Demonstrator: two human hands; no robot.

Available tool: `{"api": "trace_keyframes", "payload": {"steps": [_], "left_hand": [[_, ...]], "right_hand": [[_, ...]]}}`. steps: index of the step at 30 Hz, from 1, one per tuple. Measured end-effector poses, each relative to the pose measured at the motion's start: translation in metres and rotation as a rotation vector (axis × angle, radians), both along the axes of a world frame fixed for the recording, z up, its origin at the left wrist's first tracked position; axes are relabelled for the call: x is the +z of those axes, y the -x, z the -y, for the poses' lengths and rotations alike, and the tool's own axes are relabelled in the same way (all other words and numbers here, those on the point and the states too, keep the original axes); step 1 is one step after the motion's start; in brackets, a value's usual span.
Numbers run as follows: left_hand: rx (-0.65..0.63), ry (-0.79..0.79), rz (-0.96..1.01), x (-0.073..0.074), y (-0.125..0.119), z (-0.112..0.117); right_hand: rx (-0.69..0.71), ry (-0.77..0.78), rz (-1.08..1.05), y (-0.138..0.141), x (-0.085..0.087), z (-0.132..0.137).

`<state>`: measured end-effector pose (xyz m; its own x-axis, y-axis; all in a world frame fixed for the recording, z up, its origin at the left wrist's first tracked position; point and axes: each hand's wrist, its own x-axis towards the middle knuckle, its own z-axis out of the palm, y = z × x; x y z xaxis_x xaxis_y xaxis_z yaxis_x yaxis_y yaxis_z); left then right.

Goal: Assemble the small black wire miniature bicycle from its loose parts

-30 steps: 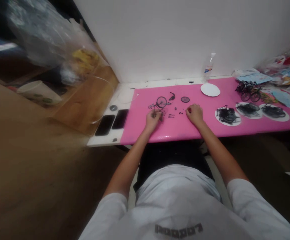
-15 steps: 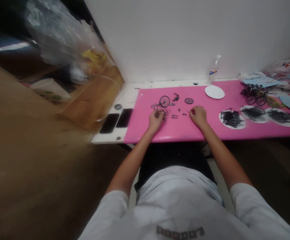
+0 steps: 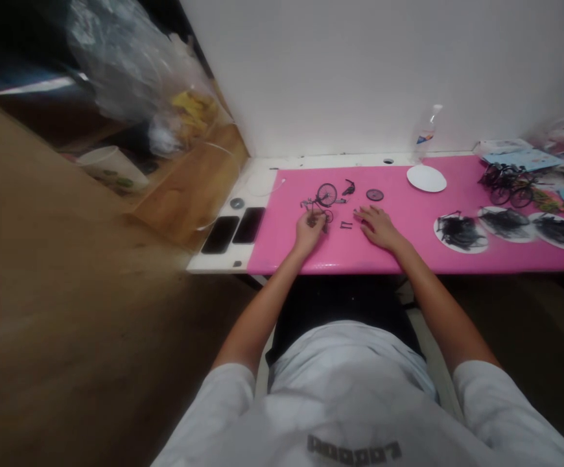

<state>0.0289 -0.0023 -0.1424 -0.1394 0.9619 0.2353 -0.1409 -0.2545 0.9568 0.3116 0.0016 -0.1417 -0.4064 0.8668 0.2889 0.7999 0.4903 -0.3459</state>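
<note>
Left hand [image 3: 310, 231]: you pinch the toy bicycle [image 3: 318, 206].
Toy bicycle: over the pink mat [image 3: 286, 256], in from the table's [image 3: 209, 261] left edge.
Right hand [image 3: 378, 227]: fingers spread near the loose wheel [image 3: 375, 194]; any grip, cannot tell.

The left hand [image 3: 308, 233] pinches while the right hand [image 3: 378, 227] spreads palm-down.

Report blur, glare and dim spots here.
Head view: plastic bag and black parts at right smeared; head view: faint glare on pink mat near front edge; head view: lower left dim, small parts between left hand and right hand soft.
</note>
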Motion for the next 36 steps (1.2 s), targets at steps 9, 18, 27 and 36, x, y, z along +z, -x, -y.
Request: {"api": "trace_keyframes", "payload": {"steps": [9, 18, 27, 36], "left_hand": [[0.027, 0.028, 0.001, 0.004, 0.000, 0.001], [-0.021, -0.018, 0.062, -0.004, 0.001, -0.003], [-0.020, -0.031, 0.048, -0.003, 0.002, -0.005], [-0.025, -0.064, 0.038, -0.011, 0.003, -0.008]], "right_hand": [[0.036, 0.020, -0.046, -0.004, -0.010, -0.011], [0.041, -0.001, -0.110, -0.004, -0.009, -0.011], [0.045, 0.001, -0.137, -0.001, -0.002, -0.006], [0.037, -0.005, -0.143, -0.001, 0.000, -0.005]]}}
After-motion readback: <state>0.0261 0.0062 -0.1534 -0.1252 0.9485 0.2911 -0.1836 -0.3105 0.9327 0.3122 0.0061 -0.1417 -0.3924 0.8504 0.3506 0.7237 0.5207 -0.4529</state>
